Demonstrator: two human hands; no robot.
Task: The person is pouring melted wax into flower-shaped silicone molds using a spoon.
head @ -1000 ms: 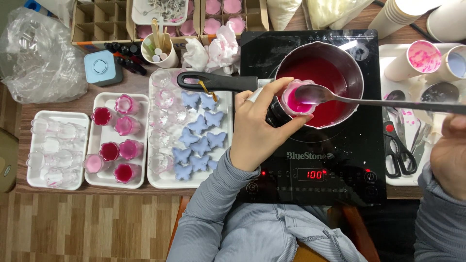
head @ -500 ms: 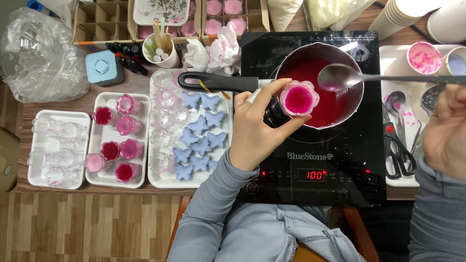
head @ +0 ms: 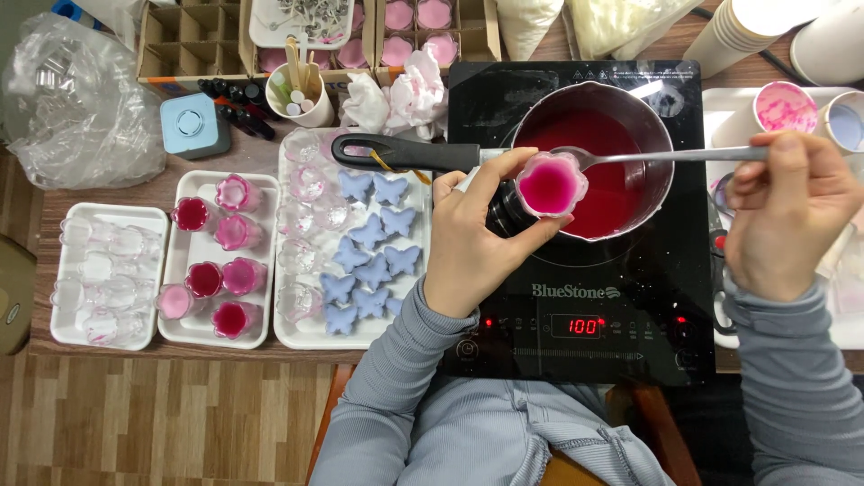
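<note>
A: Head view — my left hand [head: 472, 256] is closed round the flower cup [head: 549, 184], full of pink liquid, over the pan's [head: 657, 126] rim. Right hand [head: 783, 216] fisted on the spoon [head: 657, 156], bowl in the pan.

B: Risks?

A: Tilt the cup, hot liquid prob spills on the cooktop [head: 522, 333]. Cardboard divider box [head: 184, 36] back-left; clear plastic bag [head: 76, 99] far left.

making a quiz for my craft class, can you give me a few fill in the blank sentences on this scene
1. The left hand holds a small flower-shaped cup filled with ____ liquid.
2. The right hand holds a long metal ____ over the saucepan.
3. The saucepan sits on a black induction ____.
4. The butterfly shapes on the white tray are pale ____.

Missing words: pink; spoon; cooktop; blue
</note>
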